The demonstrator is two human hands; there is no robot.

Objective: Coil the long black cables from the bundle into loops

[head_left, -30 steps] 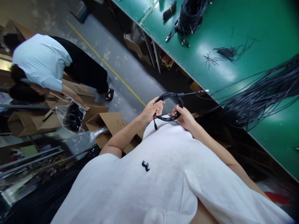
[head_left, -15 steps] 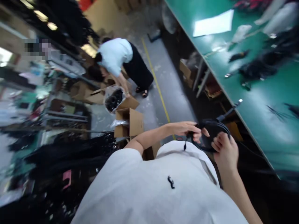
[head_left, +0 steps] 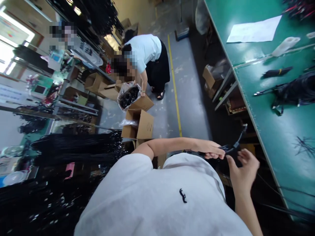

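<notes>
A black coiled cable is gripped by my left hand, whose fingers close over one side of the coil. One cable end with a metal plug sticks up past the coil toward the green table. My right hand is just right of the coil, thumb and fingers spread apart with nothing between them. Part of the coil is hidden behind my left hand and lost against the dark background.
The green table holds cable bundles and a white paper. A co-worker bends over a box with a plastic bag of black items. An open carton stands nearer. Black cables hang at left.
The view has swung left, away from the cable pile on the table. My right hand has let go of the coil and opened; my left hand keeps hold of it.
</notes>
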